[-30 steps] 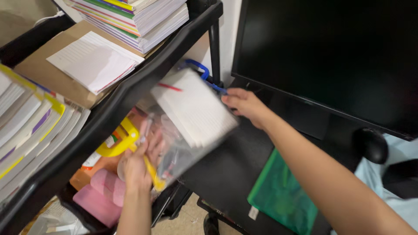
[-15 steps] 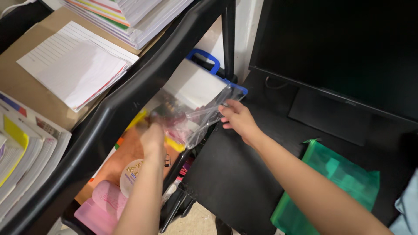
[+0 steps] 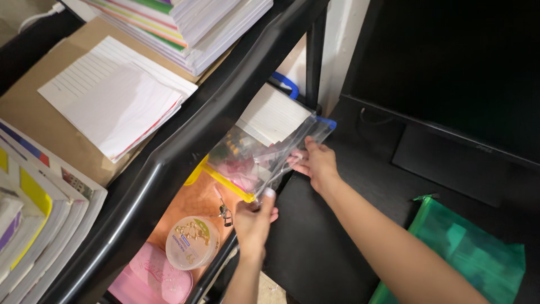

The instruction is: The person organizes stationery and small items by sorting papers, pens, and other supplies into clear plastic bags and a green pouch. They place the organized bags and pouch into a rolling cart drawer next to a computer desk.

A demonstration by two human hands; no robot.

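Fingers: those of the left hand [image 3: 253,217] are pinching the near lower corner of a clear plastic zip pouch [image 3: 264,152], thumb on top; those of the right hand [image 3: 316,163] are lying half-spread along the pouch's right edge, curled lightly against it. Contents, left to right. Stacked booklets with yellow spines [image 3: 28,225] are lying at the far left on the upper shelf. A brown cardboard sheet [image 3: 34,112] is bearing a loose sheaf of ruled white paper [image 3: 115,98]. A tall pile of colour-edged notebooks [image 3: 197,25] is sitting behind it. The black shelf rail [image 3: 185,157] is running diagonally through the view. Below it, on the lower tier, a pink case [image 3: 157,278] and a round clear lidded tub [image 3: 192,243] are lying near the front, with an orange surface [image 3: 191,205] behind them. The pouch itself is hanging tilted over this lower tier, partly under the rail, holding a white ruled pad and small pinkish items too blurred to name. A blue handle [image 3: 287,84] is showing behind it. A dark monitor [image 3: 450,62] and a green mesh pouch [image 3: 472,253] are sitting to the right. Handling note: the pouch looks limp and loaded, so keeping both edges supported and level should be stopping the contents from sliding.
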